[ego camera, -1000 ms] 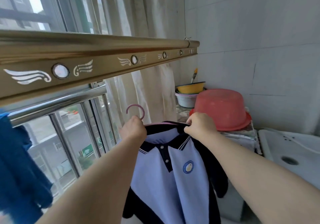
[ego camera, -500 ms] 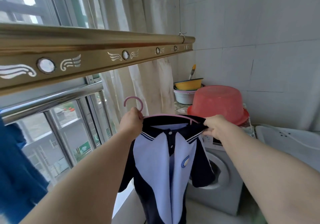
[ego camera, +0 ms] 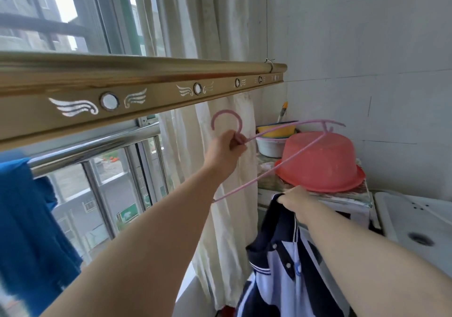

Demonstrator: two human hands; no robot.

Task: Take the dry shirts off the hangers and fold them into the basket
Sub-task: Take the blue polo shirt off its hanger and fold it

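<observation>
My left hand (ego camera: 226,149) grips the neck of a bare pink hanger (ego camera: 288,130), held up just below the golden drying rail (ego camera: 146,89). The hanger's hook curls above my fist and its frame stretches off to the right. Lower down, my right hand (ego camera: 297,200) pinches the dark collar of a navy and light-blue polo shirt (ego camera: 281,277), which dangles free of the hanger toward the bottom edge. A blue garment (ego camera: 27,231) hangs at the left. No basket for folded shirts can be made out.
An upturned red basin (ego camera: 322,162) sits on a washing machine (ego camera: 349,204), with stacked yellow and white bowls (ego camera: 271,140) behind it. A white sink (ego camera: 420,223) is at the right. Cream curtains (ego camera: 220,35) and a barred window (ego camera: 102,189) fill the left.
The shirt has come off the hanger. My left hand raised the bare hanger toward the rail while my right hand lowered the shirt by its collar.
</observation>
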